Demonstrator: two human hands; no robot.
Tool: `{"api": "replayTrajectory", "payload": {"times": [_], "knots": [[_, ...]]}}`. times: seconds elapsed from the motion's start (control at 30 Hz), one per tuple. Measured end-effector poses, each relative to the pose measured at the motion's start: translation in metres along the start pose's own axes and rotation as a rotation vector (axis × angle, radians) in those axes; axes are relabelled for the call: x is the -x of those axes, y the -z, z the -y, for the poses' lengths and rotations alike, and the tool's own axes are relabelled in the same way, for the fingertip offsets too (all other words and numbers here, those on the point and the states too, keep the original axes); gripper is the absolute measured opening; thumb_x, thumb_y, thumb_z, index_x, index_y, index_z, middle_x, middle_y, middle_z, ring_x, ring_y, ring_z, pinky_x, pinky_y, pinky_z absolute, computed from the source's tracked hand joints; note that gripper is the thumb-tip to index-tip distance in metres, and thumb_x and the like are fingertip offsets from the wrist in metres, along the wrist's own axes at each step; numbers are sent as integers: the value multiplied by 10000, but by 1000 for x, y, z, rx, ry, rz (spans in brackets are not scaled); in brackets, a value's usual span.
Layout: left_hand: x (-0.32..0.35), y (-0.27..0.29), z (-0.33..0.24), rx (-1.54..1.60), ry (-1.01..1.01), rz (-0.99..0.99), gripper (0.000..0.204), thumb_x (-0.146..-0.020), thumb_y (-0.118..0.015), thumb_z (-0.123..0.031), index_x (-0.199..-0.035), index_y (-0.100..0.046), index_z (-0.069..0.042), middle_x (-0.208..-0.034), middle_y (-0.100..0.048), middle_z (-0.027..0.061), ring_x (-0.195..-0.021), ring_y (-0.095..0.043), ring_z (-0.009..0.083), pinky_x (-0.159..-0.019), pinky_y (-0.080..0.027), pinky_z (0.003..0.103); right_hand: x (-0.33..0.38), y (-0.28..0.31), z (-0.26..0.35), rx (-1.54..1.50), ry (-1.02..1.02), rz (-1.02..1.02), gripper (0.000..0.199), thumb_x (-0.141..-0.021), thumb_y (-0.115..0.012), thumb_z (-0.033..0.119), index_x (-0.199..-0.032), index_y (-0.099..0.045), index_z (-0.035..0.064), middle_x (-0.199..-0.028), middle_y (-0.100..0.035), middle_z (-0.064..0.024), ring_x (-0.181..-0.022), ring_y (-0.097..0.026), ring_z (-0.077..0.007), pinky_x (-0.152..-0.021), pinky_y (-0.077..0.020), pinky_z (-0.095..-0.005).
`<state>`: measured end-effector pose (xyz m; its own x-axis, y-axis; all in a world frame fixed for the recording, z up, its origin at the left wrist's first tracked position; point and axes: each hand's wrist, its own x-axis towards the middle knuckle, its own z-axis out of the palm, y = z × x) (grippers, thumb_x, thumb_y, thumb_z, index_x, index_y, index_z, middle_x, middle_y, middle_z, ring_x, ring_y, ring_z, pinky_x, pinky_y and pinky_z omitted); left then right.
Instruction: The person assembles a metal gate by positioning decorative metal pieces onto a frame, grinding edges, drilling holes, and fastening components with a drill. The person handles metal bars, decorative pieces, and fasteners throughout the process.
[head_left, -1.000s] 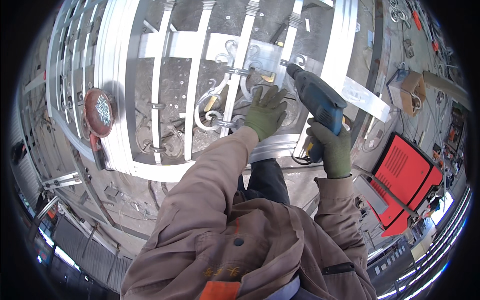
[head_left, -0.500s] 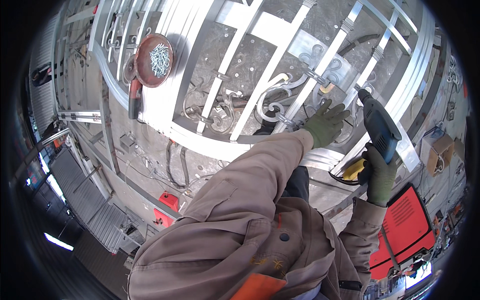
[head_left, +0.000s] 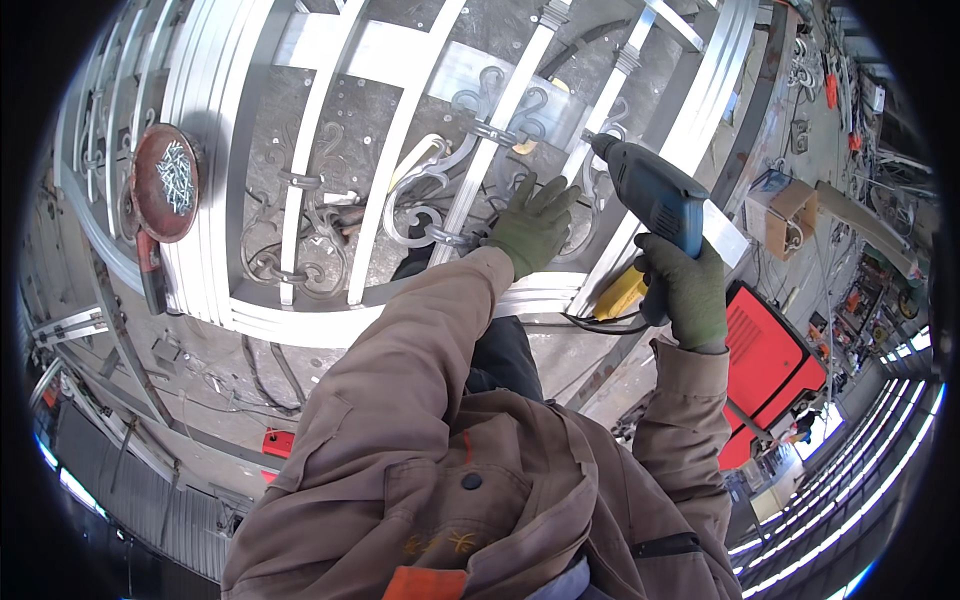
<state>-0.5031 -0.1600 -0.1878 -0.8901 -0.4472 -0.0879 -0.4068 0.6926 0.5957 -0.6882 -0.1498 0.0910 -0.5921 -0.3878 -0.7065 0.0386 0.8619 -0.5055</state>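
My right hand (head_left: 688, 290), in a green glove, is wrapped round the handle of a blue power drill (head_left: 655, 195). The drill's black nose points up and left, its tip at a slim white bar of a metal railing panel (head_left: 270, 328). My left hand (head_left: 535, 222), gloved alike, lies with fingers spread over the panel's lower part, beside a grey scroll ornament (head_left: 420, 215) and the bars. Whether it presses on them I cannot tell. Just left of my right hand is a yellow and black object (head_left: 622, 292), partly hidden, with a black cable near it.
A reddish-brown bowl (head_left: 150, 215) of silver screws (head_left: 176, 180) sits on the panel's left edge. Right of the panel stand an open cardboard box (head_left: 785, 218) and a large red case (head_left: 765, 365). Cables run over the grey floor below the panel.
My view has turned, so the panel and bowl appear farther left. The drill leans more to the side, its tip still by the same bar. My left hand keeps its place on the panel.
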Motion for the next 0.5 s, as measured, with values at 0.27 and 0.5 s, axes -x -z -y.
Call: {"api": "replayTrajectory", "payload": {"times": [0.27,0.5], "knots": [[4,-19,5,-50,-38,-154,377,-1149,-663,-399,-1368,-830,-142,-1861,-495,30,-1791,-322,276,-1472,-169,665,-10,0,15,87,-37,1,271,-1000,-868,154,-1122,-781,-73,-851,-782,-106,-703,-739,-173,-660,-573,-330],[4,-20,7,19,-47,-226,333,-1097,-729,-348,-1314,-853,-127,-1802,-573,33,-1757,-385,275,-1456,-233,664,-9,-10,40,119,-74,-43,293,-1000,-866,136,-1161,-748,-79,-843,-756,-98,-706,-747,-178,-646,-583,-330]]}}
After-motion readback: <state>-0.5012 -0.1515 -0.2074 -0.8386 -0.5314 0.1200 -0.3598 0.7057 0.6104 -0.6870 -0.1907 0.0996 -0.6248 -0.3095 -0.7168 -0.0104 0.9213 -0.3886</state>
